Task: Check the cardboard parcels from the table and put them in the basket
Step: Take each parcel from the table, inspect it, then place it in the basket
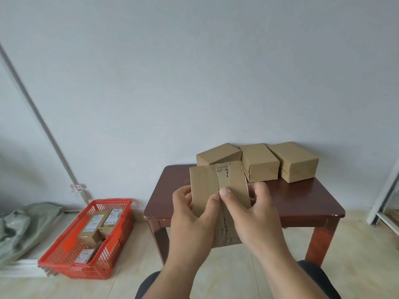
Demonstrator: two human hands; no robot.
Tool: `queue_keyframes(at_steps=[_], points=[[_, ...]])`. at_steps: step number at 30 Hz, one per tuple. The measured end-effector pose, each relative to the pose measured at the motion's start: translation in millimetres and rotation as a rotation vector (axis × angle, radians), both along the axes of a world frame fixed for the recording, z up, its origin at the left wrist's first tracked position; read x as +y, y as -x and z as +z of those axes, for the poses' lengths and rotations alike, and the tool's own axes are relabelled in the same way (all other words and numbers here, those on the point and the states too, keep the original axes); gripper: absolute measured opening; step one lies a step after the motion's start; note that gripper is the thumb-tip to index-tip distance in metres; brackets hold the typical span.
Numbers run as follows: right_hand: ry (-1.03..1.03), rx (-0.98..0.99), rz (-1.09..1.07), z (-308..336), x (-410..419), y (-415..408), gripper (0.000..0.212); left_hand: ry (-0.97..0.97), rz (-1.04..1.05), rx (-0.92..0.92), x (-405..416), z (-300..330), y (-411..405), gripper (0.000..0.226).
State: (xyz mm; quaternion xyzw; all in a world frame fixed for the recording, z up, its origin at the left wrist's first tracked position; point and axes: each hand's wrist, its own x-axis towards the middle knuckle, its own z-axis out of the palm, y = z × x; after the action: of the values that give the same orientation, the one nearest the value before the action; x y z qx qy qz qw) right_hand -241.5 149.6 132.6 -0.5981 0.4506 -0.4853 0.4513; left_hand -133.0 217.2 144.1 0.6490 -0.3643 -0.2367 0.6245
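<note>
Fingers of both hands pinched the parcel (218, 190), lifted above the table's (302, 197) near edge, long axis upright, taped seam apparently facing them; the left hand (192, 214) was nearer the basket (54, 261).

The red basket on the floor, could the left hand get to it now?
Probably not yet. The left hand and right hand both grip the held parcel over the table. The red basket lies open-topped further left; nothing blocks the way.
</note>
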Motion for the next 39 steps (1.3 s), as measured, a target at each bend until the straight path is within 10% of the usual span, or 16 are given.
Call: queue_keyframes(at_steps=[7,39], points=[[0.120,0.023,0.045,-9.1,6.4,19.6,0.059,-0.037,-0.006,-0.040,-3.3,8.0,17.2,0.010],[0.012,0.179,0.052,-22.8,-35.7,-31.5,0.038,-0.065,-0.027,0.123,-36.2,-36.5,-33.1,0.046]])
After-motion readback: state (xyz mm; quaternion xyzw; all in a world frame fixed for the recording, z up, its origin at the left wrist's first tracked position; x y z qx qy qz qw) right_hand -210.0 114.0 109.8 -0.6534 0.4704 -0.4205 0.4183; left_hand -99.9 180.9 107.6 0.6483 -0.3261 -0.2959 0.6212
